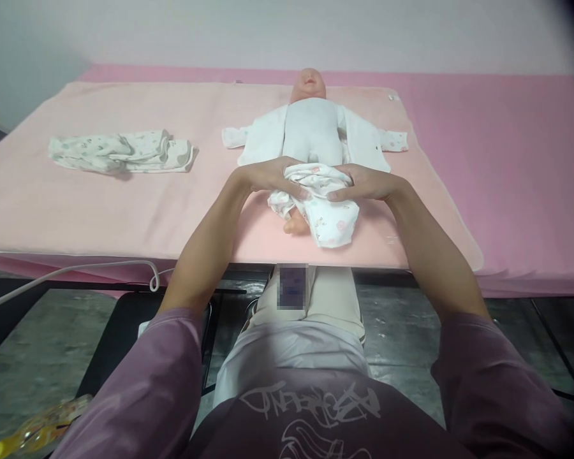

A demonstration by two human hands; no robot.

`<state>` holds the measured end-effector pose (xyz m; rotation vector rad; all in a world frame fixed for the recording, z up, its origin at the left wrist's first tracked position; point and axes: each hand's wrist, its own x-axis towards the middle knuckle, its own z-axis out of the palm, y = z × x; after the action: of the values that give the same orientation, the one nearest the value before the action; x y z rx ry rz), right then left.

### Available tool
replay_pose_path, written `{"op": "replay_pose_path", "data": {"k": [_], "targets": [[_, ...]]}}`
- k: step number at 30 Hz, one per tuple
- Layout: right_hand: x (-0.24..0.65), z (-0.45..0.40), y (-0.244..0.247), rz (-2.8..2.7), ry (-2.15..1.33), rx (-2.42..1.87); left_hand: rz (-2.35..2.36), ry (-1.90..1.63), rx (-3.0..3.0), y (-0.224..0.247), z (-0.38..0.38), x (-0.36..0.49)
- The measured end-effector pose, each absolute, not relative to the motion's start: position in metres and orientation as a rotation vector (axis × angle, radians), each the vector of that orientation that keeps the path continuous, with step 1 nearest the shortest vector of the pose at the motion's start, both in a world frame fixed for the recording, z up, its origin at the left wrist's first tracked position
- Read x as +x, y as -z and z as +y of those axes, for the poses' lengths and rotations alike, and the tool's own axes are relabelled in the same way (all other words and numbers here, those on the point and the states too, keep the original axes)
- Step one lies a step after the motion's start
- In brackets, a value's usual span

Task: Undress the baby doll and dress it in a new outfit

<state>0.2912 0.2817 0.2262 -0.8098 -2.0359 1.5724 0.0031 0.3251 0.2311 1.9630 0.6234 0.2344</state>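
Note:
A baby doll [310,131] lies on its back with its head away from me. A white baby jacket [263,137] is spread open under it, with patterned cuffs out at both sides. Bunched white baby pants [335,220] with a small pink print cover the doll's legs. One bare doll foot [295,223] shows at the lower left of the cloth. My left hand [275,177] grips the gathered fabric from the left, thumb on top. From the right, my right hand [366,183] grips it the same way. The fingers under the cloth are partly hidden.
A folded patterned baby garment [122,152] lies at the left on the light pink pad [210,223]. Brighter pink covering [497,166] extends to the right. A white cable [90,264] runs along the near left edge. A black chair [117,344] and a yellow-capped bottle [33,430] are at lower left.

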Motion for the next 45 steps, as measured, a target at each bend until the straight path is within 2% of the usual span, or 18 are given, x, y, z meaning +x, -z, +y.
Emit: {"op": "replay_pose_path", "data": {"k": [6,13,20,28,36,41,45], "targets": [[0.285,0.282,-0.219,-1.774,-1.444,-0.854,0.634,-0.183,1.976,-0.233,0.326,0.0],[0.299,0.284,-0.229,-2.133,-1.607,-0.931,0.546,-0.293,1.883,-0.225,0.335,-0.006],[0.288,0.279,-0.217,-1.892,-1.575,-0.81,0.536,-0.231,1.807,-0.224,0.334,-0.006],[0.298,0.286,-0.219,-2.233,-1.717,-0.775,0.542,-0.307,1.808,-0.22,0.335,-0.007],[0.295,0.285,-0.2,-1.912,-1.657,-0.808,0.505,-0.191,1.813,-0.226,0.331,-0.005],[0.299,0.289,-0.199,-1.959,-1.662,-0.877,0.499,-0.199,1.841,-0.222,0.335,-0.006],[0.298,0.288,-0.204,-1.995,-1.694,-0.739,0.516,-0.288,1.821,-0.221,0.332,-0.007]]}}
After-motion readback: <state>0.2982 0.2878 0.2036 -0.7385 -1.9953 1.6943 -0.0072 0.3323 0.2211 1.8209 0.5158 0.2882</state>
